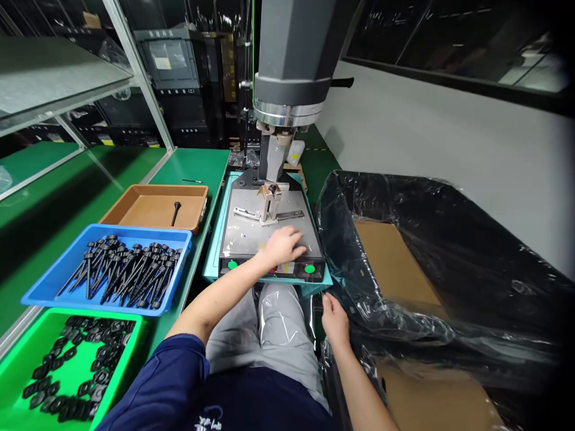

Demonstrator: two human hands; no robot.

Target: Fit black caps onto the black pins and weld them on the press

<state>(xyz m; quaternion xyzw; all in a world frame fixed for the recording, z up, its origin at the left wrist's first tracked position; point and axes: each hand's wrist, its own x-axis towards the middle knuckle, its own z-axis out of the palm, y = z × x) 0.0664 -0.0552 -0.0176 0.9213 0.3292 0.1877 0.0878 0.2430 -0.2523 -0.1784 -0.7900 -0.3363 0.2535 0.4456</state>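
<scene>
My left hand [285, 245] is over the front of the metal base plate [242, 239] of a press-like machine. Its fingers are apart and hold nothing; whether they touch the plate I cannot tell. Just behind it stands a metal fixture [269, 206] with a small black part [272, 188] at its top, under the machine's grey head [291, 54]. My right hand [336, 320] is low, beside the base's front right corner, near black plastic sheeting. Its fingers are curled together, and what they may hold is hidden. Two green buttons [309, 269] sit on the base's front edge.
On the left, a green bench [193, 161] carries a brown tray [135, 203] with one black long-stemmed part [176, 212]. A blue tray [49, 293] holds several more such parts. Small black pieces lie in a green tray [135, 341]. Plastic-lined boxes [395, 257] stand right.
</scene>
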